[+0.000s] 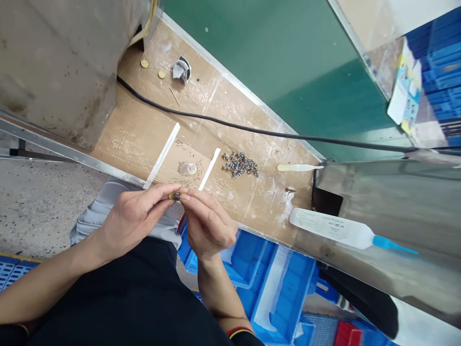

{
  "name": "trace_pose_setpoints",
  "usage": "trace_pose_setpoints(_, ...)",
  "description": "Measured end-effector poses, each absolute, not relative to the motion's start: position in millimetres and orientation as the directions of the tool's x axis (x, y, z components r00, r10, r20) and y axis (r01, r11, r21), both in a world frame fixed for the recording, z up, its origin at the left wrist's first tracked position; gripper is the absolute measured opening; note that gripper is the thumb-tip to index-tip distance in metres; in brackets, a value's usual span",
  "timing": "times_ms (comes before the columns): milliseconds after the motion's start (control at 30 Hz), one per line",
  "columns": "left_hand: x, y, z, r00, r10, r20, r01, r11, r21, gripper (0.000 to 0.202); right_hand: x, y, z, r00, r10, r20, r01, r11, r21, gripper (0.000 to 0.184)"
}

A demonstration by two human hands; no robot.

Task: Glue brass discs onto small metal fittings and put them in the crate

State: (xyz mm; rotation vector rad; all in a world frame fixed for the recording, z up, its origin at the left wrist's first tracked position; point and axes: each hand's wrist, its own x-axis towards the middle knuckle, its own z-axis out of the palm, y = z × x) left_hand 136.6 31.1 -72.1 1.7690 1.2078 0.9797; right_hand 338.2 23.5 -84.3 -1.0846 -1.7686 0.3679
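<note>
My left hand (pixel 139 211) pinches a small yellowish and dark part (pixel 175 196) between thumb and forefinger, just off the near edge of the bench. At the other side of that part, my right hand (pixel 206 218) closes its fingertips on it too; its exact kind is too small to make out. Beyond the hands lies a small clear oval piece (pixel 188 168) on cardboard between two white tape strips (pixel 162 156), with tiny dark bits scattered around. To the right of the strips sits a pile of small metal parts (pixel 240 165), gold and blue.
A black cable (pixel 216 120) crosses the cardboard-covered bench. Crumpled grey material (pixel 181 70) and yellow discs (pixel 162 74) lie at the far left. At right are a pale thin tool (pixel 297 167) and a white bottle with blue nozzle (pixel 331 228). Blue bins (pixel 248 259) stand below.
</note>
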Motion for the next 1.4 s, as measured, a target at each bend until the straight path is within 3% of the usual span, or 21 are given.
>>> trace_pose_setpoints(367,144,31,-59,0.280,0.908,0.313,0.522,-0.418,0.743,0.024,340,21,-86,-0.165,0.756,0.634,0.537,0.607,-0.585,0.063)
trace_pose_setpoints(700,145,31,-63,0.203,0.965,0.166,0.386,-0.235,0.892,0.027,343,19,-85,-0.162,0.797,0.582,0.501,0.575,-0.647,0.062)
trace_pose_setpoints(800,147,30,-66,0.155,0.976,0.150,0.359,-0.197,0.912,0.028,343,17,-83,-0.068,0.863,0.500,0.418,0.480,-0.771,0.053)
trace_pose_setpoints(900,149,29,-67,0.147,0.970,0.191,0.388,-0.234,0.891,0.033,342,15,-81,0.058,0.954,0.294,0.296,0.265,-0.918,0.037)
trace_pose_setpoints(1000,151,28,-68,0.170,0.954,0.247,0.414,-0.296,0.861,0.035,338,14,-82,0.083,0.986,0.143,0.180,0.126,-0.975,0.024)
trace_pose_setpoints(1200,156,30,-67,0.217,0.923,0.318,0.432,-0.382,0.817,0.036,334,17,-84,0.110,0.983,0.145,0.100,0.134,-0.986,0.014)
trace_pose_setpoints(1400,161,31,-67,0.238,0.911,0.338,0.419,-0.410,0.810,0.040,340,15,-81,0.092,0.988,0.121,0.062,0.116,-0.991,0.017)
